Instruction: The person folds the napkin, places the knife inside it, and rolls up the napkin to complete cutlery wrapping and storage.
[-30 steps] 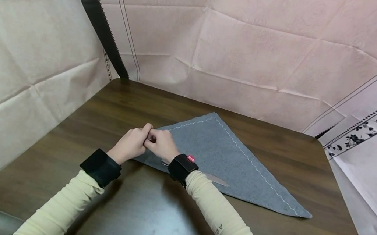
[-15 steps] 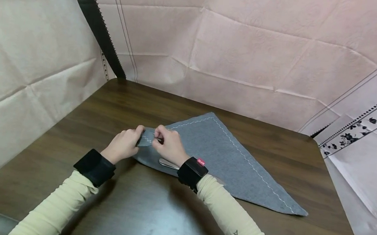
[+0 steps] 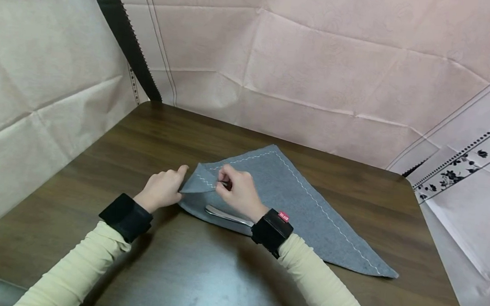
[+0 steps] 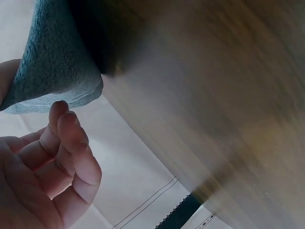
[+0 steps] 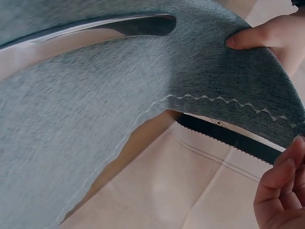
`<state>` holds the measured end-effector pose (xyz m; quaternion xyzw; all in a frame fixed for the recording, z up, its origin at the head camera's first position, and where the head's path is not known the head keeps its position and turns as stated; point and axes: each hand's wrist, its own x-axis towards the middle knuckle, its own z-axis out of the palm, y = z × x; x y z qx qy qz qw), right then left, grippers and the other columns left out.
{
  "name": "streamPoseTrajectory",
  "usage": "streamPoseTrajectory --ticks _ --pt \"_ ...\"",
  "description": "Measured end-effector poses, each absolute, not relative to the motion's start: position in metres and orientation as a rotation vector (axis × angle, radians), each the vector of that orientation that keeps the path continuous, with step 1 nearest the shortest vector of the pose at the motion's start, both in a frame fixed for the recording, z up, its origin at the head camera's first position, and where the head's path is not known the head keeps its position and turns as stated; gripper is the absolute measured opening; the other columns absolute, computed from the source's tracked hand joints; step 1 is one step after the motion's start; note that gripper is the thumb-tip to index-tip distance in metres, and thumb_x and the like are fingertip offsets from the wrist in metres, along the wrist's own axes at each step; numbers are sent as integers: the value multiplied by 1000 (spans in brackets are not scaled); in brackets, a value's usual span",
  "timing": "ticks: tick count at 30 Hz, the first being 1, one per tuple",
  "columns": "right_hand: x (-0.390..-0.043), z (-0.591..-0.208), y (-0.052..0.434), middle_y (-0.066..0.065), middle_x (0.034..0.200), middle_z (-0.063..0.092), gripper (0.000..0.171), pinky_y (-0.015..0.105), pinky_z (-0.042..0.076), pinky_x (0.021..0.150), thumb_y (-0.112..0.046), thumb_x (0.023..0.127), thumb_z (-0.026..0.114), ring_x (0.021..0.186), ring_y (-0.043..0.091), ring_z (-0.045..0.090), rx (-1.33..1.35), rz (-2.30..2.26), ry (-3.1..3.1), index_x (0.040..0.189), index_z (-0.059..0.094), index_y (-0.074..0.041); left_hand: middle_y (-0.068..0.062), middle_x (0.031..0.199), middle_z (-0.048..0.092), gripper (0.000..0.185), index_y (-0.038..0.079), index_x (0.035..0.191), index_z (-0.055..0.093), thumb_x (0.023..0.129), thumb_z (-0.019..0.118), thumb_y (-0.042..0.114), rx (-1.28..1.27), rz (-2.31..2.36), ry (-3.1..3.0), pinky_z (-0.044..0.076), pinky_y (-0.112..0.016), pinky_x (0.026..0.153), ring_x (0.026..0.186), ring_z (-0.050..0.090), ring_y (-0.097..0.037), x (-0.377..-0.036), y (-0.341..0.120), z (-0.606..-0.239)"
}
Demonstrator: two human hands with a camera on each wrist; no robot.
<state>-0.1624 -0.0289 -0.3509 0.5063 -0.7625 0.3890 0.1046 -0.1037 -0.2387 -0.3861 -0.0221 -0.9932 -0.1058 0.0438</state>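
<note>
Head view, from the left: the left hand (image 3: 162, 188) pinches the near left corner of the grey cloth (image 3: 293, 200), thumb on top and fingers curled under, as the left wrist view bears out with cloth (image 4: 52, 62) draped over the fingertips (image 4: 66, 121). Just to its right, the right hand (image 3: 239, 191) grips the same corner flap between thumb and fingers, so both hands are clamped on the fabric and neither is free. The right wrist view shows the lifted flap (image 5: 228, 86) with its white zigzag stitching and a thumb pressed onto it.

A second ago the hands were bunched together knuckle to knuckle over that corner; half a second ago they had begun to part. Now they sit clearly apart, with the corner raised off the table (image 3: 151, 131) and stretched between them, folding inward toward the right. I judge this as the corner being turned over the knife (image 3: 227, 215), whose handle lies on the cloth's near edge just below the right hand, more of it showing than before.

Further right, the cloth lies flat as a triangle, its long point reaching toward the table's right side, unchanged.
</note>
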Motion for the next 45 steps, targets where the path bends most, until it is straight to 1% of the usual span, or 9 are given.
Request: streamPoseTrajectory --ticks 7,12,16,20,23,31,45 --pt "-164 -351 -9 0 67 50 9 21 32 55 2 78 53 56 8 39 1490 1182 -2255 79 49 -6 -17 82 62 67 -6 129 41 74 73 16 -84 -304 -3081 39 -32 42 50 52 -20 -107 -234 -388" --pt "-163 -356 6 0 66 49 10 21 32 54 3 79 53 55 7 38 1487 1178 -2260 79 49 -7 -17 85 62 68 -6 129 41 74 73 16 -99 -314 -3100 40 -33 44 53 53 -21 -108 -231 -391" --pt "-163 -360 19 -1 66 50 11 21 32 53 3 79 54 55 6 37 1465 1173 -2275 79 50 -7 -16 84 62 66 -5 127 42 73 74 16 -127 -314 -3099 41 -34 45 55 55 -22 -109 -227 -394" --pt "-164 -364 34 -1 66 51 11 21 32 52 3 79 56 54 5 36 1441 1178 -2281 79 50 -6 -13 78 60 63 -4 122 43 72 75 17 -147 -315 -3095 42 -35 45 55 54 -22 -111 -224 -396" --pt "-164 -366 44 -2 65 51 12 21 31 51 4 79 57 54 5 36 1426 1194 -2284 78 50 -6 -11 75 58 63 -3 122 42 72 74 17 -141 -329 -3113 41 -35 45 54 53 -20 -112 -221 -396" --pt "-166 -373 65 -5 64 48 13 20 31 51 4 79 57 53 6 37 1382 1199 -2320 78 50 -8 -12 80 60 66 -2 126 39 73 73 17 -126 -344 -3158 41 -35 46 55 52 -20 -115 -212 -399" --pt "-171 -386 96 -6 63 46 15 20 31 48 3 78 60 52 3 37 1372 1153 -2381 76 50 -9 -14 83 61 64 -1 124 43 73 74 21 -188 -346 -3135 42 -35 47 58 54 -21 -118 -203 -402"
